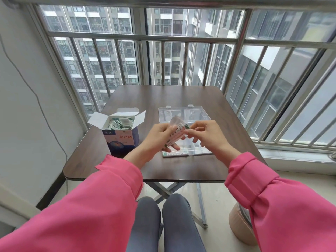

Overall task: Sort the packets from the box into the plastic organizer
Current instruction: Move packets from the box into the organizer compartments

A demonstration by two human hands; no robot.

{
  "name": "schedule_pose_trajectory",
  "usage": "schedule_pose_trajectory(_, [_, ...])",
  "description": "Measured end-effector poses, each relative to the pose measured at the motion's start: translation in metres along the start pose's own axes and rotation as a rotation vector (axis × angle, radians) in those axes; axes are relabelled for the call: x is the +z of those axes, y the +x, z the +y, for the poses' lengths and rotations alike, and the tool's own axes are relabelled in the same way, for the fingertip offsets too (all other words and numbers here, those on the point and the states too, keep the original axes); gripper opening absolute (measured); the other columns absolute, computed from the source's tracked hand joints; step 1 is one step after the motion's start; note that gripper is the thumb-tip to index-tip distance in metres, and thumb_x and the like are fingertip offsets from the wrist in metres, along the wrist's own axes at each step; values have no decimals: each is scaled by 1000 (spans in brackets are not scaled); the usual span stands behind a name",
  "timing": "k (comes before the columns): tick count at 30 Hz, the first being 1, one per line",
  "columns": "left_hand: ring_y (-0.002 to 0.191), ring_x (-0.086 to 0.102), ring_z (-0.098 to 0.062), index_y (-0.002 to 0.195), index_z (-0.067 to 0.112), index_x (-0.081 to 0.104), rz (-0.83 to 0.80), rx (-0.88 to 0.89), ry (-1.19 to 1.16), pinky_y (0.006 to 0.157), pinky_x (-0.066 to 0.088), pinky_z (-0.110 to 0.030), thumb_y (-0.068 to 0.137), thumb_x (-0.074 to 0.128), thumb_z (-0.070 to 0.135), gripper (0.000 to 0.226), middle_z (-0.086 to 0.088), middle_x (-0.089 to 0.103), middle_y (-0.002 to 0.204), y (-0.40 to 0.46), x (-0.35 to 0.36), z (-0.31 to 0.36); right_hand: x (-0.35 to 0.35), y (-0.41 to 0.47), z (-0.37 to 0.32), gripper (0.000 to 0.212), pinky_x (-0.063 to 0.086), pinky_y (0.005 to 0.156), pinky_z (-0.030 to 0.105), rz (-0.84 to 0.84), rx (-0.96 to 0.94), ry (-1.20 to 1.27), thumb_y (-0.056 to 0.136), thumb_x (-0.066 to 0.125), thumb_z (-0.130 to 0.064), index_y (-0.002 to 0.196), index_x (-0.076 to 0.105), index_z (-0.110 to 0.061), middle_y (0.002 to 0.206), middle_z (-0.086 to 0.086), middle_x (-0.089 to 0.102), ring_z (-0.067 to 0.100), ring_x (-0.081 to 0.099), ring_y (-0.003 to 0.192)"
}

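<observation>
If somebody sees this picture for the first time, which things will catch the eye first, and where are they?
First the two hands, the left hand and right hand, which hold a bundle of packets together above the middle of the table. Left of them stands an open box full of packets; behind the hands lies the clear plastic organizer with its lid open.

Even, soft daylight is admitted through the barred windows (181,51) ahead. Only faint shadows are cast on the dark table (181,168). Straight lines are bowed near the edges. The hands are slightly blurred.
</observation>
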State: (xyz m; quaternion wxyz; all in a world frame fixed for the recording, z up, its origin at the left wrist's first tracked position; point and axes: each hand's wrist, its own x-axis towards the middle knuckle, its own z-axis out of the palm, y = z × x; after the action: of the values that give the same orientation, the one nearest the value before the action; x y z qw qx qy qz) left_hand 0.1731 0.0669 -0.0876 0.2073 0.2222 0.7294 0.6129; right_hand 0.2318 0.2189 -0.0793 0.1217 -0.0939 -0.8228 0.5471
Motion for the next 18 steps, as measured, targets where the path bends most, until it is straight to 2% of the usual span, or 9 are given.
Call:
schedule_pose_trajectory(4, [63, 71, -16, 96, 12, 63, 7, -8, -55, 47, 51, -20, 96, 52, 20, 14, -3, 71, 81, 1, -6, -3, 9, 1, -3, 16, 34, 38, 11, 7, 23, 10, 82, 71, -15, 69, 61, -13, 64, 2, 62, -2, 50, 41])
schedule_pose_trajectory(8, [64, 71, -19, 100, 7, 64, 56, -6, -71, 47, 52, -23, 91, 61, 19, 15, -11, 70, 83, 2, -11, -7, 17, 4, -1, 21, 38, 42, 12, 15, 51, 43, 82, 70, -11, 70, 54, -17, 67, 2, 63, -2, 53, 44])
schedule_pose_trajectory(11, [60, 70, -16, 92, 16, 62, 92, 19, -58, 48, 52, -25, 92, 60, 20, 5, -7, 69, 79, 1, -16, -8, 20, 8, 1, 22, 40, 45, 16, 61, 60, 0, 84, 67, -9, 72, 51, -17, 70, 3, 60, 6, 55, 52])
schedule_pose_trajectory(13, [54, 68, -15, 87, 21, 58, 146, 33, 79, 47, 51, -26, 94, 56, 20, 8, -4, 68, 78, 0, -18, -9, 18, 10, 4, 22, 40, 46, 18, 105, 90, 3, 85, 67, -10, 73, 50, -16, 73, 3, 58, 9, 56, 58])
schedule_pose_trajectory(15, [48, 66, -16, 82, 20, 53, 226, 66, 346, 49, 53, -32, 95, 53, 23, 13, -5, 67, 75, 3, -22, -15, 18, 11, 7, 23, 40, 44, 15, 117, 124, 47, 85, 67, -9, 73, 48, -15, 75, 5, 60, 5, 58, 55])
schedule_pose_trajectory(16, [49, 65, -20, 81, 19, 51, 268, 77, 457, 54, 55, -37, 95, 51, 26, 16, -7, 67, 74, 5, -24, -19, 18, 11, 9, 24, 39, 44, 13, 116, 136, 75, 84, 67, -8, 73, 47, -15, 76, 7, 61, 2, 58, 51])
schedule_pose_trajectory(18, [63, 65, -32, 78, 20, 46, 324, 82, 542, 65, 54, -46, 95, 50, 29, 20, -11, 67, 79, 7, -25, -24, 20, 11, 10, 19, 39, 45, 14, 113, 164, 119, 83, 68, -5, 81, 51, -14, 77, 8, 63, 0, 57, 46])
